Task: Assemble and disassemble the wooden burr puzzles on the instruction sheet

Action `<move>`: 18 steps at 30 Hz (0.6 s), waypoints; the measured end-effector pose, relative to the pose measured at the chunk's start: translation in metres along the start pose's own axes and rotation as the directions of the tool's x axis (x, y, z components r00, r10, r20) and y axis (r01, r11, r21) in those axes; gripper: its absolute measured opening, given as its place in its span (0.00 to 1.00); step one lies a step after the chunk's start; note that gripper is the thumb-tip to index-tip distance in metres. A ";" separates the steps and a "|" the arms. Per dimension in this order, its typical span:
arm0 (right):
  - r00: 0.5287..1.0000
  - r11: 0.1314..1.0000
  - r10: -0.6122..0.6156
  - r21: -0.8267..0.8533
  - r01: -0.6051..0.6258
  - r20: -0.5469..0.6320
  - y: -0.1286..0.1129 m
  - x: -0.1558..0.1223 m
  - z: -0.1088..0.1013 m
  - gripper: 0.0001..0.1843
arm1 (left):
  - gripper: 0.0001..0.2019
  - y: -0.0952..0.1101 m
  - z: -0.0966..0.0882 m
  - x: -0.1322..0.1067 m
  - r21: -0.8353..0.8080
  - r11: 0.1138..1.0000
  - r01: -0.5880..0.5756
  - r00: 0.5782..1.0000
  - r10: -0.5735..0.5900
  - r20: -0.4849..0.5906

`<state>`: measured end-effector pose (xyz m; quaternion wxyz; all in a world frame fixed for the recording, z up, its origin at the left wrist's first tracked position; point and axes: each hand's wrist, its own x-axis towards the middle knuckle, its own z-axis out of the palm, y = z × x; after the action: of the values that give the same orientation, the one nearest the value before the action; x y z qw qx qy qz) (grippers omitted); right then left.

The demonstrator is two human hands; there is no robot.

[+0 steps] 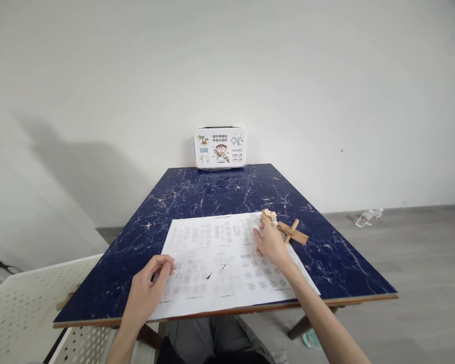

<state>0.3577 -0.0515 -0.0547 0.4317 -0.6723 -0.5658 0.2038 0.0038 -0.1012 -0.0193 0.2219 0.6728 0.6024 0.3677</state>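
A large white printed sheet full of small diagrams lies on the dark blue marbled table. My left hand rests on the sheet's near left edge, fingers curled loosely with nothing seen in them. My right hand lies on the sheet's far right part, its fingers closed around a small wooden puzzle piece. Just right of that hand, a cross of wooden puzzle sticks rests on the table, partly on the sheet's corner.
A white box with cartoon travel pictures stands at the table's far edge against the wall. A white perforated basket sits at the lower left beside the table. A clear plastic bottle lies on the grey floor at right.
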 end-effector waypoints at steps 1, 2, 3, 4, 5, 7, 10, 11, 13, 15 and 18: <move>1.000 1.000 -0.015 -0.013 0.015 -0.020 -0.001 0.001 0.001 0.29 | 0.17 0.000 0.000 0.000 -0.002 1.000 0.000 1.000 0.000 0.000; 0.999 0.999 -0.033 -0.021 0.032 -0.036 -0.002 0.001 0.001 0.28 | 0.17 0.001 0.000 -0.001 -0.006 1.000 -0.001 1.000 0.001 0.001; 0.997 0.998 -0.054 -0.023 0.053 -0.046 -0.003 0.001 0.000 0.27 | 0.17 0.002 0.000 -0.001 -0.009 1.000 -0.002 1.000 0.002 0.001; 0.996 0.997 -0.077 -0.019 0.076 -0.048 -0.006 0.000 0.000 0.25 | 0.17 0.002 0.000 -0.001 -0.010 1.000 -0.003 1.000 0.003 -0.001; 0.994 0.995 -0.102 -0.009 0.102 -0.042 -0.009 -0.002 -0.002 0.23 | 0.17 0.003 0.000 -0.002 -0.011 1.000 -0.006 1.000 0.006 -0.001; 0.989 0.988 -0.149 0.028 0.150 -0.012 -0.019 -0.010 -0.006 0.20 | 0.17 0.003 -0.001 -0.002 -0.009 1.000 -0.014 1.000 0.014 -0.003; 0.983 0.963 -0.170 0.221 0.151 0.065 -0.035 -0.028 -0.014 0.17 | 0.16 0.004 -0.002 -0.002 0.001 1.000 -0.021 1.000 0.021 -0.004; 0.980 0.937 -0.166 0.328 0.122 0.111 -0.039 -0.036 -0.016 0.18 | 0.16 0.005 -0.001 -0.002 0.014 1.000 -0.021 1.000 0.021 -0.006; 0.971 0.879 -0.160 0.474 0.058 0.179 -0.046 -0.051 -0.019 0.20 | 0.15 0.011 0.003 -0.003 0.058 0.998 -0.038 0.999 0.040 -0.026; 0.957 0.840 -0.167 0.542 0.012 0.238 -0.049 -0.066 -0.018 0.20 | 0.14 0.023 0.012 -0.005 0.106 0.990 -0.090 0.994 0.095 -0.049; 0.937 0.845 -0.197 0.535 0.012 0.290 -0.049 -0.083 -0.015 0.18 | 0.15 0.050 0.033 -0.007 0.040 0.987 -0.153 0.986 0.150 0.073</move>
<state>0.3173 -0.1347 -0.0247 0.5071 -0.4519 -0.5897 0.4369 0.0611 -0.1125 -0.0043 0.1987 0.7341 0.5495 0.3459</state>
